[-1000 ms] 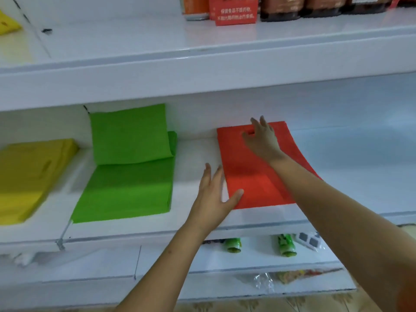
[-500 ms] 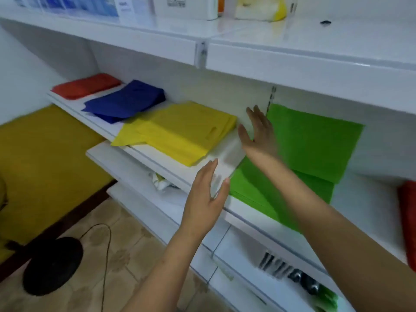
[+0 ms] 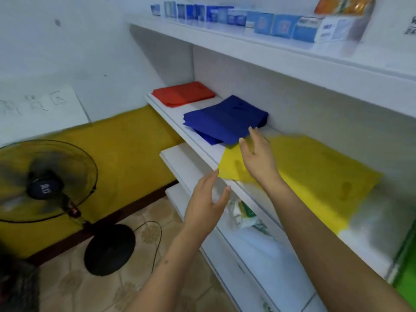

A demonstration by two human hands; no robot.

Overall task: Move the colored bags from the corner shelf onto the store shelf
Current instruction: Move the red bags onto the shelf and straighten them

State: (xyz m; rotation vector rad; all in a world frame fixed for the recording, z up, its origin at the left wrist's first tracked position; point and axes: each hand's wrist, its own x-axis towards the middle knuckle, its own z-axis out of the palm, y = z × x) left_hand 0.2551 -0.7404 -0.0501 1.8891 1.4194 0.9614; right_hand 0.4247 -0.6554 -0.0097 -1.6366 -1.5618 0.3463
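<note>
On the white shelf (image 3: 200, 145) lie three stacks of flat bags in a row: red bags (image 3: 183, 93) at the far corner end, blue bags (image 3: 225, 119) in the middle, yellow bags (image 3: 315, 167) nearest. A sliver of green bags (image 3: 407, 278) shows at the right edge. My right hand (image 3: 256, 156) hovers with straight fingers over the yellow stack's left corner, fingertips close to the blue stack's near edge. My left hand (image 3: 207, 206) is held open in front of the shelf edge, below the yellow stack, holding nothing.
A standing fan (image 3: 45, 181) with a round black base (image 3: 110, 249) and a cable stands on the tiled floor at the left. Blue boxes (image 3: 258, 21) line the upper shelf. A packet (image 3: 244, 216) lies on the lower shelf under my hands.
The view has swung left, away from the red bag laid on the store shelf, past the green stack. Both empty hands have travelled left to the yellow and blue stacks.
</note>
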